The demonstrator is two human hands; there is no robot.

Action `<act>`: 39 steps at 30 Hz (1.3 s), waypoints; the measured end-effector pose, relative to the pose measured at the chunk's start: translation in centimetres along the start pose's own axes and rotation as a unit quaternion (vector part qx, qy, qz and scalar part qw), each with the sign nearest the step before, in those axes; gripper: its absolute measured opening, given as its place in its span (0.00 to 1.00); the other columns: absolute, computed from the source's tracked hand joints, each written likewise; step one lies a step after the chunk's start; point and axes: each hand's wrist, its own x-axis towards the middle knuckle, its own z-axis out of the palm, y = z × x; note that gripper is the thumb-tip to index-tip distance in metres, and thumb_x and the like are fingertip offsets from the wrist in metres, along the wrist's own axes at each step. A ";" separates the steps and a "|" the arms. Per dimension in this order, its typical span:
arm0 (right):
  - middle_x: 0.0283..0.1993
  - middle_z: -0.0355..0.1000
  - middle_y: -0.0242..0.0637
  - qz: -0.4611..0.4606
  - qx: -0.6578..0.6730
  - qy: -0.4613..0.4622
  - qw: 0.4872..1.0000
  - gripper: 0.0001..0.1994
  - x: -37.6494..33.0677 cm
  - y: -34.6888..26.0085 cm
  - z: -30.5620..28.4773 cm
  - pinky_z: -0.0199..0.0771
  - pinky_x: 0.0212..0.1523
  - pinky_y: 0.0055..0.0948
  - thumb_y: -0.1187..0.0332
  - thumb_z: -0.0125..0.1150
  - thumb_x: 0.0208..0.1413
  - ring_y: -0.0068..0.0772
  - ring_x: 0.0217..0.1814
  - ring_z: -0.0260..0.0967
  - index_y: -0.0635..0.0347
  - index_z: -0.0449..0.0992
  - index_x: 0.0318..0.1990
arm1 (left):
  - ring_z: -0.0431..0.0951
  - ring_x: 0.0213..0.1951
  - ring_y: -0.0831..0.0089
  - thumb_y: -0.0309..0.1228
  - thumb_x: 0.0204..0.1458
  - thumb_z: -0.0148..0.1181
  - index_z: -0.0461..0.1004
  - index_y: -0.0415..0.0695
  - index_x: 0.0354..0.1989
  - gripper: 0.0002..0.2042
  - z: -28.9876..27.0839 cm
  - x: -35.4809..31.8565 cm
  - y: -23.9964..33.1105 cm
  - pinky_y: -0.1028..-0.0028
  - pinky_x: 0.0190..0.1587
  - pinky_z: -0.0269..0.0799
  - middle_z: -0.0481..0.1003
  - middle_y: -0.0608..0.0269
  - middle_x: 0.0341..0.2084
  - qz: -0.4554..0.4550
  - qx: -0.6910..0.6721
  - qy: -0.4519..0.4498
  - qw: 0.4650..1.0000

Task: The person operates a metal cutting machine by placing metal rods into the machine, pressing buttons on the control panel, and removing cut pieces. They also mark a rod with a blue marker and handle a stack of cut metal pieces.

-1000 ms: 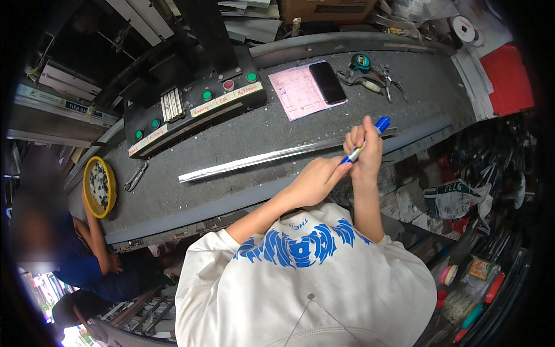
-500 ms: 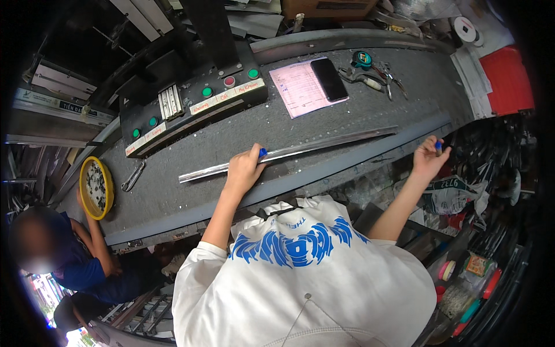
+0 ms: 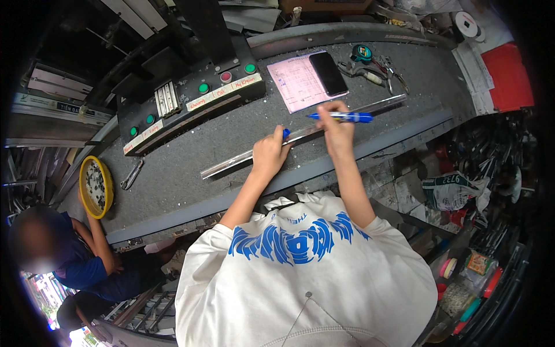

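Observation:
A long, shiny metal strip (image 3: 228, 164) lies slantwise across the grey bench. My left hand (image 3: 270, 151) is closed around it left of its middle, and a small blue cap (image 3: 285, 133) pokes out between thumb and finger. Above the strip's middle, my right hand (image 3: 339, 134) grips a blue marker (image 3: 354, 117), its uncapped tip pointing left. Just beyond the marker lie a pink printed sheet (image 3: 289, 87) and a black phone (image 3: 329, 74) resting on it.
Pliers (image 3: 395, 75) and a teal tape measure (image 3: 362, 53) lie at the back right. A control box (image 3: 193, 104) with green and red buttons stands back left. A person (image 3: 87, 254) sits at left beside a yellow basket (image 3: 107, 188) of small parts.
My right hand has come left from beyond the bench's right front edge to over the strip, bringing the marker. My left hand and the strip have shifted right.

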 end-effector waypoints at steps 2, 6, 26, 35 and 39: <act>0.30 0.73 0.30 0.030 -0.047 0.004 0.998 0.08 -0.1 2.1 0.5 0.73 0.30 0.21 0.73 0.69 0.56 0.20 0.27 0.71 0.59 0.72 0.36 | 0.81 0.32 0.48 0.34 0.47 0.70 0.67 0.42 0.42 0.19 -0.1 0.4 -0.1 0.57 0.32 0.74 0.79 0.50 0.27 -0.032 -0.008 -0.015 0.999; 0.26 0.72 0.31 0.034 -0.071 0.011 0.997 0.10 0.6 3.3 -0.5 0.75 0.31 0.22 0.72 0.69 0.56 0.20 0.27 0.72 0.59 0.71 0.31 | 0.81 0.33 0.48 0.39 0.44 0.74 0.68 0.41 0.43 0.23 -0.8 0.9 -0.3 0.57 0.34 0.75 0.80 0.51 0.29 -0.086 -0.051 -0.037 0.994; 0.22 0.63 0.32 -0.173 -0.333 -0.049 0.926 0.15 -1.2 4.3 -1.0 0.58 0.27 0.26 0.78 0.65 0.54 0.21 0.24 0.59 0.61 0.64 0.21 | 0.82 0.29 0.56 0.33 0.43 0.73 0.75 0.46 0.38 0.15 -0.2 0.1 0.0 0.61 0.31 0.76 0.80 0.63 0.25 -0.079 -0.075 0.011 0.994; 0.22 0.64 0.32 -0.181 -0.360 -0.060 0.913 0.15 -1.4 4.4 -0.7 0.59 0.26 0.28 0.77 0.66 0.53 0.24 0.23 0.61 0.62 0.65 0.20 | 0.82 0.28 0.57 0.33 0.43 0.73 0.77 0.47 0.39 0.15 -0.3 0.0 0.1 0.61 0.30 0.76 0.79 0.65 0.23 -0.079 -0.077 0.013 0.994; 0.22 0.63 0.33 -0.174 -0.342 -0.025 0.923 0.16 -1.3 4.5 -0.4 0.59 0.26 0.28 0.77 0.67 0.54 0.24 0.23 0.60 0.62 0.65 0.20 | 0.80 0.24 0.59 0.30 0.41 0.74 0.72 0.43 0.30 0.14 -0.3 0.1 0.2 0.65 0.28 0.73 0.76 0.63 0.20 -0.065 -0.081 0.036 0.994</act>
